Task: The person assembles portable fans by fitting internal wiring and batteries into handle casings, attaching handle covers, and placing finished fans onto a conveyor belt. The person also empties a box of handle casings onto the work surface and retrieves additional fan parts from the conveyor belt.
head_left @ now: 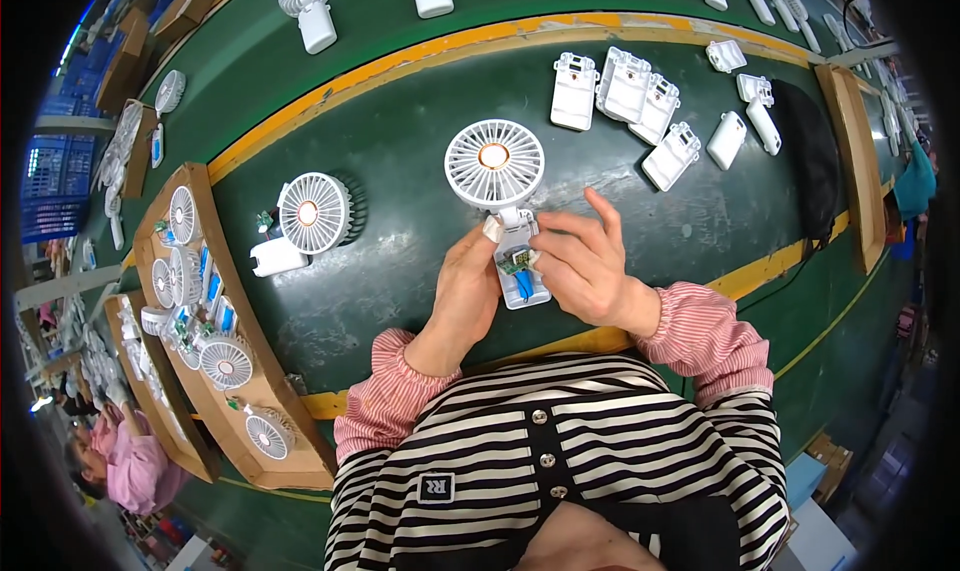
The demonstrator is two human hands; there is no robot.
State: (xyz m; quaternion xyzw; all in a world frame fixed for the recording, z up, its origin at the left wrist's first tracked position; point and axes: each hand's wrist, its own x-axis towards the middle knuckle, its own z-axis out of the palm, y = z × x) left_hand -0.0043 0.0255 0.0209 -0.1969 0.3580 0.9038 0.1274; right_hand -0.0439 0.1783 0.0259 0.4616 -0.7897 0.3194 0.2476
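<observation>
In front of my chest I hold a white handheld fan (494, 181), its round grille pointing away from me. Its handle is open, showing a small green circuit board (515, 262) and a blue part (525, 287) inside. My left hand (463, 293) grips the handle's left side, with a white cover on one fingertip. From the right, my right hand (588, 266) has its fingertips closed at the handle's edge beside the board, one finger raised. Whether those fingertips pinch a small part is hidden. Another fan (315, 214) with a white handle lies left of my hands.
Several white handle shells (625, 86) lie at the far right, near a black cloth (805, 161). A cardboard tray (262, 371) of fan assemblies stands at the left; another cardboard tray (853, 166) edges the right. Beyond a yellow strip, more fans (318, 29) lie on green surface. A person (145, 471) sits lower left.
</observation>
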